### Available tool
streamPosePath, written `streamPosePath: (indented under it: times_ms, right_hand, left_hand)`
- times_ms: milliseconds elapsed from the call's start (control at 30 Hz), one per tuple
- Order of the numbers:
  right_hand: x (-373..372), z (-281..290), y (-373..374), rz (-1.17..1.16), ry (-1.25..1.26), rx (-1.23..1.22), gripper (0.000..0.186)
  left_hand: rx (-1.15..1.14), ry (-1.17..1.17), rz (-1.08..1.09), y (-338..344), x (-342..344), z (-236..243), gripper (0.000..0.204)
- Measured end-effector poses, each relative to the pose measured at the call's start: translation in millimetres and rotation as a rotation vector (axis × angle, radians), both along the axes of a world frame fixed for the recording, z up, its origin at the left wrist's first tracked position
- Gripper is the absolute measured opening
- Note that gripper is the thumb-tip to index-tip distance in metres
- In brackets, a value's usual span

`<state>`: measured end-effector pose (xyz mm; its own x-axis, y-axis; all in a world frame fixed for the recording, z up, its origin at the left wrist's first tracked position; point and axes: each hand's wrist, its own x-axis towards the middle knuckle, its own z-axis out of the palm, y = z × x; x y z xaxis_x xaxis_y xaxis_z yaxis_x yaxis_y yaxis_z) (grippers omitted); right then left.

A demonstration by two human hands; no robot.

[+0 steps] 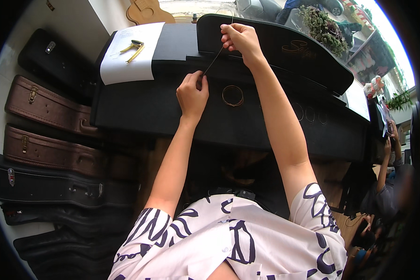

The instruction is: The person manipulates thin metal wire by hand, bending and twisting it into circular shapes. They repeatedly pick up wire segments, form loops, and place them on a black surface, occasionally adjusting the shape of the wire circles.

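Note:
A thin guitar string (213,63) runs taut and slanting between my two hands, above a black piano lid (149,103). My left hand (192,95) is closed on its lower part, fingers curled. Higher and to the right, my right hand (241,43) pinches the string between thumb and fingers, and a thin loop rises above that hand. On the lid, just right of my left hand, lies a coiled bronze-coloured string (224,99). Fainter silvery coils (298,112) rest farther right, partly behind my right forearm.
A gold capo (134,50) sits on white paper (147,35) at the far left. Several instrument cases (46,100) line the left side. The piano's music stand (270,39) rises behind my right hand. A guitar-shaped wooden piece (149,11) stands far back; another person (387,186) is at right.

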<state>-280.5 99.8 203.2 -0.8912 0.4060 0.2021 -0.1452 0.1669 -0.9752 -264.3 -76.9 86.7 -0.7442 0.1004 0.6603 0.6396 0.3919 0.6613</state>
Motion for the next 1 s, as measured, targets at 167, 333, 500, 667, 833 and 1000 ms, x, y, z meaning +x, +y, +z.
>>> streamPosePath:
  times_ms: [167,333,500,667,833,1000]
  right_hand:
    - [19,-4,5,-0.017,0.017,-0.018,0.033]
    - [61,-40,1,-0.033,-0.109,0.121,0.026]
    - [85,-64,-18,-0.036,-0.074,0.330,0.024]
    - [37,-43,-32,0.319,-0.041,0.040,0.037]
    - [-14,-13,-39,0.637,-0.133,-0.280,0.040]
    - [-48,12,-39,0.657,-0.038,-0.406,0.028]
  left_hand:
    - [0.000,0.013,-0.015,1,-5,-3,0.010]
    - [-0.010,0.007,-0.016,-1,-3,-5,0.007]
    - [-0.049,0.041,0.015,1,-4,-7,0.007]
    - [-0.091,0.033,-0.006,-1,-7,-11,0.005]
    - [-0.144,0.007,-0.025,-2,-4,-10,0.004]
    - [-0.236,0.049,-0.012,1,-2,-9,0.003]
